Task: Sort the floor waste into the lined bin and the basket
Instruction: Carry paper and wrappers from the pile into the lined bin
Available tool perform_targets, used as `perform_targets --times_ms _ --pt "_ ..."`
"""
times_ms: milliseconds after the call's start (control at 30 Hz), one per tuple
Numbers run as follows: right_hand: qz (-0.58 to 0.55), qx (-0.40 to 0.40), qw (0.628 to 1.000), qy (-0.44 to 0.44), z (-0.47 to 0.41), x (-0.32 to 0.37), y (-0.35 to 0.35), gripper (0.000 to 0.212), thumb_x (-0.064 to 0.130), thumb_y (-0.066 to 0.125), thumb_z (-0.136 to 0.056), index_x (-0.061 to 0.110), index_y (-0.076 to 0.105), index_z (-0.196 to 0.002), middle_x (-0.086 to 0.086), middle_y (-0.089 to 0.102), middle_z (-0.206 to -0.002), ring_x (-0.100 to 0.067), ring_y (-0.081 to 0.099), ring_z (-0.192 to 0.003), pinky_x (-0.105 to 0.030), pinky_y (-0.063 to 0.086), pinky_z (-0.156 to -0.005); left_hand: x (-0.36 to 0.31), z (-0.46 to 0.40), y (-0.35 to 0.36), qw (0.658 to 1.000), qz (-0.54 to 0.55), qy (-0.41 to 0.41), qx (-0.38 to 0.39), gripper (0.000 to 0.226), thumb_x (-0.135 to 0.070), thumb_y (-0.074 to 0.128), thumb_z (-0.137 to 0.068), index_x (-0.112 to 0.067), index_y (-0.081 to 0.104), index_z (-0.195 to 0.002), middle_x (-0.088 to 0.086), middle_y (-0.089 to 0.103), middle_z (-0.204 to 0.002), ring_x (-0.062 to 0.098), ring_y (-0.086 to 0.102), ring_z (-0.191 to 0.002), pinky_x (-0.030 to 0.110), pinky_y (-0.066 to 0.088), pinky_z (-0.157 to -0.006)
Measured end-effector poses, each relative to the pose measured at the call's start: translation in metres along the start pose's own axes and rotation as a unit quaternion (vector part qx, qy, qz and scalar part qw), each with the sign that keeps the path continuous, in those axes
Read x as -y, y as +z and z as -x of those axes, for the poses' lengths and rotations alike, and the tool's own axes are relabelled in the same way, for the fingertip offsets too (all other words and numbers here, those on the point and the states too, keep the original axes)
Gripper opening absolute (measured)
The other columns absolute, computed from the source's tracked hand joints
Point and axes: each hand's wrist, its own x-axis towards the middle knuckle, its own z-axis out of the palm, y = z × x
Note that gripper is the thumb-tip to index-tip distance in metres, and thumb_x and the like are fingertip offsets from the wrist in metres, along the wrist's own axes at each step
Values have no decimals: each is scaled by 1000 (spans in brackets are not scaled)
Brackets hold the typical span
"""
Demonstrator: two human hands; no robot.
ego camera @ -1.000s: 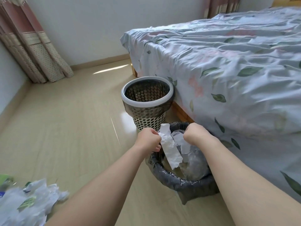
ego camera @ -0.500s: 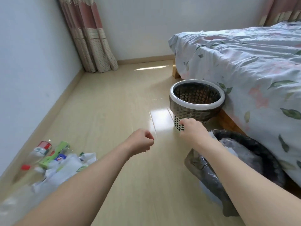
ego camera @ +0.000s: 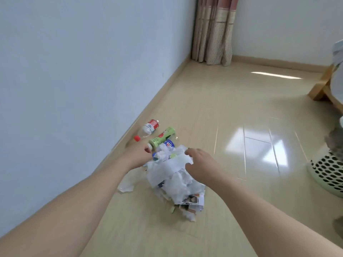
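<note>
White paper heap (ego camera: 174,175): left hand (ego camera: 138,157) curled, right hand (ego camera: 201,166) spread, touching it

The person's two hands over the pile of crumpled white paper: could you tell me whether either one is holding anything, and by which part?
Nothing is clearly held: both the left hand and the right hand reach over the pile of crumpled white paper, fingers loosely curled.

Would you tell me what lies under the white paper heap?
Under the paper heap, printed scraps poke out at its near edge and a blue-labelled bottle at the far edge; anything deeper is covered.
</note>
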Motion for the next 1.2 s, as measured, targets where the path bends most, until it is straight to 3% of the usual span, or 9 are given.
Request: perform_targets --times_ms 67,233,467,600,733,933,1000,1100,1200 --pt "33 39 999 -3 -18 11 27 50 17 46 -92 20 40 -142 -1 45 -138 -20 46 -124 -30 39 -95 44 -1 1 999 25 -33 -7 10 -9 46 -78 -11 54 -75 5 54 -71 23 54 -70 32 39 -61" --pt "114 69 991 9 -50 6 62 47 22 45 -95 20 38 -142 -2 43 -140 -22 46 -122 -30 40 -94 114 -16 33 995 42 -87 -10 17 -11 46 -84 -8 63 -88 7 66 -93 21 57 -76 30 46 -65" --pt "234 80 968 -47 -105 8 81 58 45 55 -89 31 35 -141 0 24 -143 -26 25 -132 -36 24 -110 119 -53 57 1000 10 -28 -8 13 -20 46 -88 -21 59 -89 -4 63 -90 21 62 -84 38 55 -75" --pt "279 78 953 -87 -116 6 89 43 36 55 -89 26 47 -129 1 30 -136 -24 32 -125 -34 26 -106 123 -81 57 997 -64 4 -33 25 -17 43 -91 -20 58 -111 1 56 -109 23 55 -97 33 47 -78" --pt "284 44 950 -124 -116 0 91 20 23 47 -94 25 56 -112 3 43 -124 -21 43 -112 -31 31 -98 116 -122 66 986 -164 -18 -35 40 -18 42 -92 -23 48 -132 6 46 -129 27 47 -117 35 41 -92" --pt "220 23 956 -193 -109 0 74 14 25 39 -98 22 52 -95 6 56 -97 -20 48 -95 -30 35 -93 111 -134 91 952 -302 22 -43 24 -18 43 -90 -23 54 -112 2 50 -119 24 45 -114 32 32 -96" --pt "168 17 966 -194 -105 3 63 11 23 41 -98 19 50 -91 4 58 -86 -21 50 -85 -27 35 -84 111 -132 86 967 -253 4 -42 20 -19 46 -89 -21 57 -105 3 54 -111 25 48 -110 32 32 -92" --pt "46 12 989 -140 -98 5 47 8 20 44 -97 19 47 -90 5 56 -75 -22 50 -73 -35 42 -68 113 -120 71 993 -43 -40 -99 10 -16 53 -86 -14 60 -93 4 59 -93 29 56 -93 34 42 -79" --pt "-31 -25 996 -85 -87 3 27 10 14 45 -96 20 53 -98 3 61 -81 -20 52 -76 -32 43 -70 95 -106 48 955 183 -110 -207 16 -22 55 -91 -9 60 -83 -2 58 -74 23 53 -72 29 38 -56"
